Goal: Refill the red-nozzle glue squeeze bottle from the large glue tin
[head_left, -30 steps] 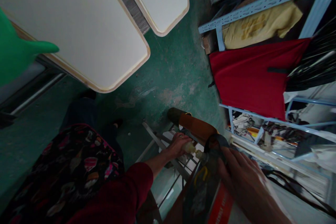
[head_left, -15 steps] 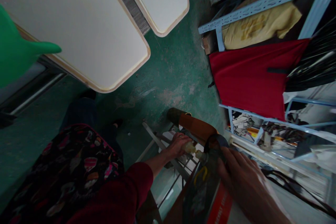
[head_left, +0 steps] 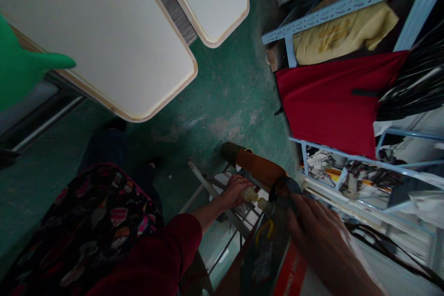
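My left hand (head_left: 237, 190), at the end of a dark red sleeve, has its fingers closed around a pale yellowish, translucent piece (head_left: 249, 194). A second translucent piece (head_left: 266, 206) sits right beside it, against a dark object with a red lettered label (head_left: 270, 245). My right hand (head_left: 317, 231) comes in from the lower right, its fingers curled over the upper side of that dark object. Beyond both hands, a brown-orange roll-shaped thing (head_left: 260, 166) with a dark end points away. What the left fingertips press on is partly hidden.
White rounded boards (head_left: 114, 46) lie at the upper left, beside a glossy green pointed object (head_left: 21, 64). Blue metal shelving (head_left: 347, 9) stands at right with a yellow sack (head_left: 347, 32) and red cloth (head_left: 340, 101). Grey metal legs (head_left: 204, 180) rise under the hands from the green floor (head_left: 225, 92).
Both hands stay in place on the same things. The view has shifted very slightly, so the green object at left sits a little further left.
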{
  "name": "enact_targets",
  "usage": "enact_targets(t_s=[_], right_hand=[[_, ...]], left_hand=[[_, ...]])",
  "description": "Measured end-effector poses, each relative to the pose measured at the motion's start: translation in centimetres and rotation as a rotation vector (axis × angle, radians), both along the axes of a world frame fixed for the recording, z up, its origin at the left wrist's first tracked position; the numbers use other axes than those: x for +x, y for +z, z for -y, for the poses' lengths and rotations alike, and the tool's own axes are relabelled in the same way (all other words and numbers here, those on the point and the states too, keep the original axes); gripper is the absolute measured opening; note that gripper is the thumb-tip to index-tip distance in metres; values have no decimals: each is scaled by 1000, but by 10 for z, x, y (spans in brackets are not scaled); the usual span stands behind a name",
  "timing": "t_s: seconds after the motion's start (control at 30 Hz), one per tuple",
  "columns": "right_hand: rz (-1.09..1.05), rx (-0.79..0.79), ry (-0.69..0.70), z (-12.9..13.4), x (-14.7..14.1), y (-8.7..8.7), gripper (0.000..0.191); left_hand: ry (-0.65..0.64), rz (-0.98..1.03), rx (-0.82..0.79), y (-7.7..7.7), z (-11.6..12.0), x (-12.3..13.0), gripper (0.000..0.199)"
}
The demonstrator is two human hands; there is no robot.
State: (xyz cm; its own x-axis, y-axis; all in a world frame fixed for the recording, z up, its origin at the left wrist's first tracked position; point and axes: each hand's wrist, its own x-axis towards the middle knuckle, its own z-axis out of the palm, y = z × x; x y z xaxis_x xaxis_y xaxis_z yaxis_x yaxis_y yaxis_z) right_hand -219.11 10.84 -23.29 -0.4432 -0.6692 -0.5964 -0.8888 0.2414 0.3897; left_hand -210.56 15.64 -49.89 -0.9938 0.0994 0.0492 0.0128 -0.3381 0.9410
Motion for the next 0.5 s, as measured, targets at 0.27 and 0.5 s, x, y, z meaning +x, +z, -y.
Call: enact_targets(t_s=[0.27,0.5], right_hand=[[-30,-4,59,-3,0,1,25],[-22,-2,-18,0,0,0,28]], left_hand=[[-17,12,-8,1,2,1,49],[-3,6,-10,2,0,-1,48]])
